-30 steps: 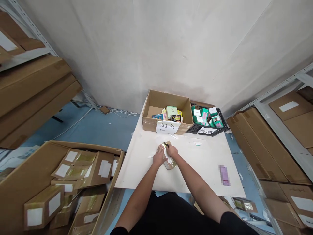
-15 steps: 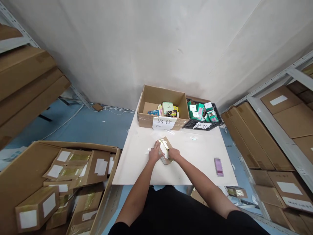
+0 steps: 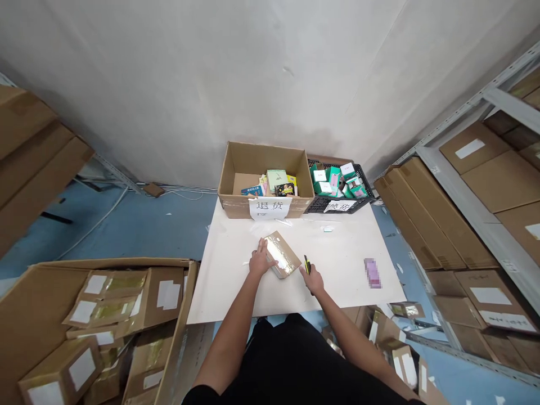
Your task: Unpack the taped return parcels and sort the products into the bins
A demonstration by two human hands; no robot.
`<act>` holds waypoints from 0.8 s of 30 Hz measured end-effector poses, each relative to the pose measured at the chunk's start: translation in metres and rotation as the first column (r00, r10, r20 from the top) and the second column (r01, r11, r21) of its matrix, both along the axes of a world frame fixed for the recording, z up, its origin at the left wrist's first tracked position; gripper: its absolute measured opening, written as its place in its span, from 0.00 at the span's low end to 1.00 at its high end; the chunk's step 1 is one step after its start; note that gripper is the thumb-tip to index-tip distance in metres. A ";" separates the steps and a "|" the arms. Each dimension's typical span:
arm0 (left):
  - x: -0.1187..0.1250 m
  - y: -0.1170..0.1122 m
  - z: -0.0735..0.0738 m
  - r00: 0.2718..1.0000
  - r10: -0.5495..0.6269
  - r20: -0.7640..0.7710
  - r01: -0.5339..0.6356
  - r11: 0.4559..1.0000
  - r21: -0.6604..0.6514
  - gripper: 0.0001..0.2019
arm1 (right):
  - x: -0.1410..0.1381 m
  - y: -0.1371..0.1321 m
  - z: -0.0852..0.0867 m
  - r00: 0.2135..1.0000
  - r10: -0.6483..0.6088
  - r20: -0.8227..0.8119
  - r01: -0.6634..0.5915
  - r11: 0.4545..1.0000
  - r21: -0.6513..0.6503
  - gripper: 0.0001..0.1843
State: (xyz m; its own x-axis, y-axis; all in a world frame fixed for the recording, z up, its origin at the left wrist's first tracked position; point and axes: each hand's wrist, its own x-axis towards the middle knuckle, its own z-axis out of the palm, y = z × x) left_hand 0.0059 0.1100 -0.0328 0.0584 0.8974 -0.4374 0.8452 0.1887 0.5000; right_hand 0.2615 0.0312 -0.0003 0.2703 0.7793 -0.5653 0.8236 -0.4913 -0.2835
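Note:
A small taped cardboard parcel [image 3: 282, 254] lies on the white table [image 3: 236, 281]. My left hand [image 3: 258, 261] rests on its left end, fingers spread and pressing it down. My right hand [image 3: 313, 278] is just off the parcel's right end, closed round a small yellow-and-black cutter [image 3: 307, 264] that sticks up from the fist.
An open cardboard box [image 3: 265, 183] with a paper label and several small packs stands at the table's far edge, a black crate [image 3: 340, 191] of green boxes beside it. A pink item [image 3: 371, 273] lies at the right. A big carton of parcels [image 3: 105, 315] sits on the floor left; shelves of boxes stand right.
My right hand has drawn the cutter along the parcel from its far end towards me and come off its right end. The left hand stays on the parcel. The view shifted.

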 end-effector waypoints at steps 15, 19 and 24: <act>0.110 -0.074 0.014 0.982 -0.035 -0.185 0.049 0.996 0.074 0.30 | 0.119 0.080 -0.041 0.915 -0.262 -0.307 0.312 0.942 0.124 0.21; 0.138 -0.051 0.021 0.950 -0.148 -0.275 0.197 0.967 0.162 0.32 | 0.137 0.060 -0.052 0.788 -0.345 -0.510 0.422 0.906 0.039 0.26; 0.161 -0.032 0.009 0.876 -0.360 -0.320 0.382 0.924 0.005 0.34 | 0.138 0.043 -0.061 0.744 -0.293 -0.601 0.318 0.946 -0.067 0.28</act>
State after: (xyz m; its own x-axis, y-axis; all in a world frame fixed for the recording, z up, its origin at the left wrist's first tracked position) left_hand 0.1669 0.0777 -0.0241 0.2651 0.8639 -0.4282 0.9597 -0.1935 0.2038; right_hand 0.3994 0.0741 -0.0615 0.1165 0.7378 -0.6648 0.2898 -0.6655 -0.6878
